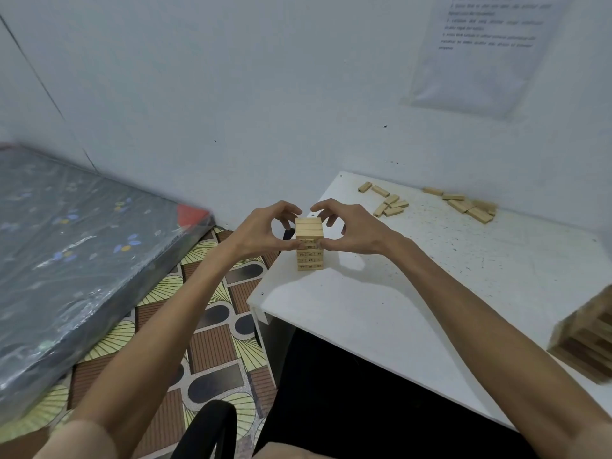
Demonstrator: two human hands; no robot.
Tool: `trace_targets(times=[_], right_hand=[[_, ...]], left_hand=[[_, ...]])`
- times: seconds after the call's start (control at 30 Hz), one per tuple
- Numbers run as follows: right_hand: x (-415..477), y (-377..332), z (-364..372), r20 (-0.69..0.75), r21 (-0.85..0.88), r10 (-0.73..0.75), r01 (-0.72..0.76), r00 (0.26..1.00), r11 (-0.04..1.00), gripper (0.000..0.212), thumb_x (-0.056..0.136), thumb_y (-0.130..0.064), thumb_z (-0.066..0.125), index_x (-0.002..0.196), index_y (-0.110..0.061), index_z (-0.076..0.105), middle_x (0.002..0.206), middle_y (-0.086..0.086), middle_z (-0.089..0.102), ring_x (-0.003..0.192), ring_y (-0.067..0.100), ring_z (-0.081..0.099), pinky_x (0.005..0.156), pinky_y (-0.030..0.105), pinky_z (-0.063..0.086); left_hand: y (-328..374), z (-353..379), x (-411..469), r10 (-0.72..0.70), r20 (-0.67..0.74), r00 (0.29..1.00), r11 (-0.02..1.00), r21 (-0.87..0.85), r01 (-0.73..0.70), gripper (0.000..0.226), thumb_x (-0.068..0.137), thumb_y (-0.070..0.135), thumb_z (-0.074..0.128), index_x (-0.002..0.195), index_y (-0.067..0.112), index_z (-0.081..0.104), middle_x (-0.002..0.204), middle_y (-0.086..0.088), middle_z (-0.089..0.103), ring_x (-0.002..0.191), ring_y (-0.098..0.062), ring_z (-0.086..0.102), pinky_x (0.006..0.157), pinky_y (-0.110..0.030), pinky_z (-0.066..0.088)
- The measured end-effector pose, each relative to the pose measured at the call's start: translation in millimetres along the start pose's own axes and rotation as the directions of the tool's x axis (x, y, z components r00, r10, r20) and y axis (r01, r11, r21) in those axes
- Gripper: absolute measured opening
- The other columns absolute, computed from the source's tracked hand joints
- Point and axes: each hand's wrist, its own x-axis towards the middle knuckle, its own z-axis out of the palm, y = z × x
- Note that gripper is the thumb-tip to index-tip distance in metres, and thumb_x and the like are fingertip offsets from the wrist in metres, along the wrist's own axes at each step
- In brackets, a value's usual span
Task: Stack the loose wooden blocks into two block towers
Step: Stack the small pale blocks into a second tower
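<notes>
left grip (265, 230), right grip (351, 227); fingers curled inward

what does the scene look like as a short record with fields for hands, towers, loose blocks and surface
left hand: holds the middle tower from its left side, thumb low, fingers curled near the top
right hand: holds the same tower from its right side
middle tower: upright on the white table, near its left edge
second tower: blurred, at the frame's right edge
loose blocks: two scattered groups at the table's far side, by the wall

White wall (231, 77), patterned floor (212, 342)
</notes>
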Motion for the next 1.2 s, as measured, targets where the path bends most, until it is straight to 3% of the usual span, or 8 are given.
trace_targets(times=[0.57,0.7,0.83,0.97,1.2], right_hand=[[-3.4,-5.5,-1.0,0.019,0.009,0.033,-0.034,0.999,0.999,0.068,0.083,-0.042,0.080,0.142,-0.031,0.047,0.125,-0.011,0.064,0.110,0.007,0.059,0.081,0.023,0.048],[-6.7,-9.3,-3.4,0.019,-0.005,0.041,-0.041,0.999,0.999,0.070,0.082,-0.051,0.077,0.143,-0.032,0.048,0.130,-0.014,0.061,0.115,0.007,0.057,0.088,0.029,0.050],[-13.5,-14.7,-10.9,-0.028,-0.018,0.058,-0.058,0.998,0.998,0.068,0.082,-0.066,0.061,0.142,-0.034,0.052,0.135,-0.018,0.060,0.121,0.003,0.055,0.100,0.036,0.051],[-23.0,-17.5,-24.6,-0.094,-0.051,0.073,-0.078,0.993,0.996,0.050,0.096,-0.051,0.059,0.142,-0.032,0.055,0.141,-0.017,0.058,0.129,0.003,0.052,0.107,0.039,0.048],[-51.5,-9.0,-49.0,-0.152,-0.138,0.167,-0.189,0.974,0.972,0.045,0.100,-0.049,0.058,0.142,-0.032,0.056,0.145,-0.014,0.056,0.132,0.007,0.051,0.104,0.040,0.048]], left_hand=[[2.0,1.3,-2.7,-0.016,0.001,1.000,1.000,-0.026,0.016,0.064,0.078,0.034,0.089,0.132,0.022,0.058,0.120,0.012,0.069,0.103,0.002,0.062,0.077,-0.005,0.039],[6.6,-1.9,-4.8,-0.013,0.007,1.000,1.000,-0.026,0.014,0.073,0.075,0.057,0.084,0.135,0.025,0.056,0.126,0.017,0.066,0.109,0.002,0.060,0.080,-0.010,0.039],[13.5,-8.8,-0.2,-0.014,-0.012,1.000,1.000,0.013,0.014,0.072,0.077,0.075,0.065,0.132,0.030,0.058,0.129,0.020,0.063,0.115,0.002,0.058,0.091,-0.027,0.046],[31.5,-14.1,11.6,0.044,-0.038,0.998,0.998,0.042,-0.042,0.064,0.084,0.074,0.060,0.130,0.029,0.063,0.129,0.019,0.064,0.116,0.000,0.058,0.099,-0.033,0.046],[78.5,-8.9,38.7,0.194,0.007,0.981,0.972,0.136,-0.193,0.051,0.091,0.059,0.062,0.129,0.026,0.062,0.128,0.015,0.063,0.116,-0.006,0.058,0.103,-0.034,0.044]])
